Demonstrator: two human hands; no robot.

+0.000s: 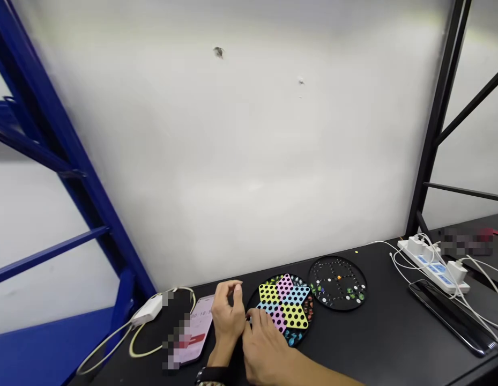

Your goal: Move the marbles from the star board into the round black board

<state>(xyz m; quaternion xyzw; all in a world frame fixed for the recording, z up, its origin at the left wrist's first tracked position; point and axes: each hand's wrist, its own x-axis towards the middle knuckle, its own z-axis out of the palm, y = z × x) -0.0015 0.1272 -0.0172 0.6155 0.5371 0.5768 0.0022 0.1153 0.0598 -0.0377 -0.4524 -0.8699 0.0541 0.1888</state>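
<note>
A round black game board (287, 308) with yellow, pink and blue perforated panels lies on the black table (377, 343), with coloured marbles round its rim. My left hand (228, 317) is beside its left edge, fingers curled, thumb and forefinger pinched together. My right hand (262, 346) rests at the board's lower left, fingertips touching the board near the pink panel. What, if anything, either hand pinches is too small to see. A watch (210, 375) is on my left wrist.
A second round black board (337, 283) with a few marbles lies to the right. A phone (196, 329) and white charger (148, 310) with cable lie left. A white power strip (433, 265) with plugs and a dark flat device (450, 317) sit at right. Blue shelving stands left.
</note>
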